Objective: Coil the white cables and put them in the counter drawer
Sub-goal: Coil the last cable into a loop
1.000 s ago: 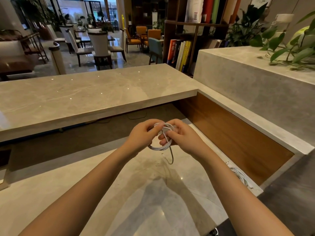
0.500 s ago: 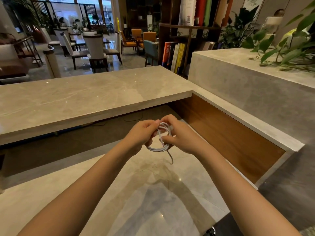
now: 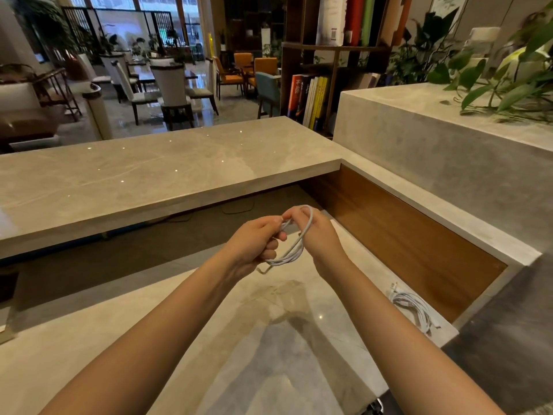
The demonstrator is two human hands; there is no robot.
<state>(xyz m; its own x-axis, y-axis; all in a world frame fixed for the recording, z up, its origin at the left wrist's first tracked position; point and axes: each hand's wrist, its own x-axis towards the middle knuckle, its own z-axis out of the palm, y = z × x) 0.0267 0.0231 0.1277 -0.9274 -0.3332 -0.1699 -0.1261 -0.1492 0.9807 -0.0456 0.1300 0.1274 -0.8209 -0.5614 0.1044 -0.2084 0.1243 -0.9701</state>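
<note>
Marble, pale and glossy, makes up the surface [image 3: 284,354] in front of you. A higher slab [image 3: 149,175] of the same stone lies beyond it, and a wooden panel [image 3: 404,244] walls the right side. No drawer shows anywhere in this view, so the stowing part of the job is all ahead of you.

Near the right edge of the surface, just beside the foot of the panel, a second white cable [image 3: 414,313] lies in a loose heap of loops, one end poking out toward the back. It looks gathered rather than tidily wound, and I'd judge it needs attention before it goes away.

Above the middle of the surface you hold the first white cable [image 3: 294,250], wound into several loops. Your left grip [image 3: 254,244] is curled closed around the left side of the coil. Your right grip [image 3: 318,235] pinches the top of the loops, fingers bent over them. A short tail [image 3: 263,269] dangles free under the coil.

By my reading this coil is nearly finished: tuck that tail, then deal with the other cable and find the drawer.
</note>
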